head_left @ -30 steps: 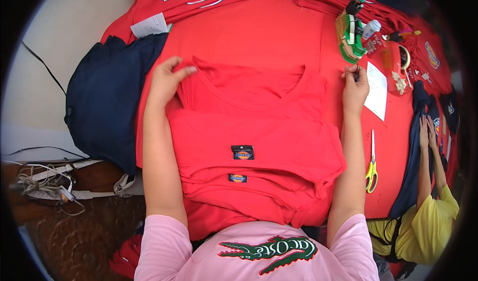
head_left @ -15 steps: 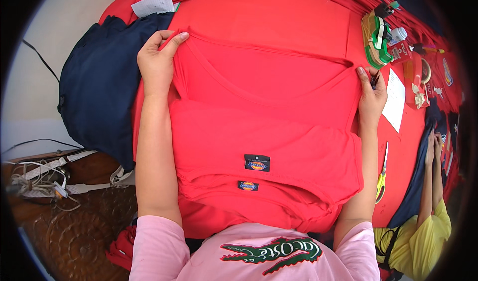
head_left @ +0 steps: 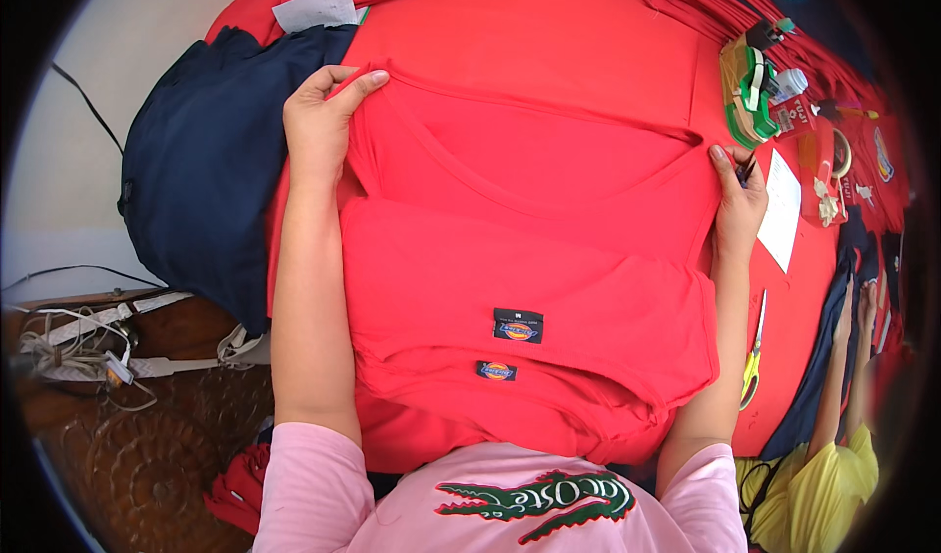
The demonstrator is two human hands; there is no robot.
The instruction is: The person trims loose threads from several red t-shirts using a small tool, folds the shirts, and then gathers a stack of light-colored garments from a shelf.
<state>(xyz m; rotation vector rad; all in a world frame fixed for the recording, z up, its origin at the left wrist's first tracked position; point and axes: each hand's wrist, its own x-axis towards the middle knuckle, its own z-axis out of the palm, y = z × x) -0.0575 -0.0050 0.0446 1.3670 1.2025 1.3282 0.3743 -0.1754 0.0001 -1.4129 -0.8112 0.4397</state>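
Note:
A red garment [head_left: 549, 175], probably a shirt, is stretched out in front of me with its wide curved neckline facing up. At the neckline's far left corner, my left hand [head_left: 319, 126] pinches the cloth between thumb and fingers. My right hand [head_left: 739, 210] grips the opposite corner, and a small dark pointed tool [head_left: 749, 169] sticks out from its fingers; its kind is mostly hidden. Below, nearer to me, other red garments lie stacked, with a dark neck label [head_left: 518, 325] on the upper one and another label [head_left: 497, 371] under it.
Dark navy cloth [head_left: 216, 151] is piled on the left. At the right are a green tape dispenser [head_left: 753, 107], a white paper [head_left: 779, 210] and yellow-handled scissors [head_left: 752, 372]. A co-worker in a yellow sleeve [head_left: 818, 489] handles navy cloth. Tangled cables [head_left: 74, 342] lie lower left.
Both hands keep their hold on the red garment. The whole picture has shifted slightly right and down, and the co-worker's arms have moved a little.

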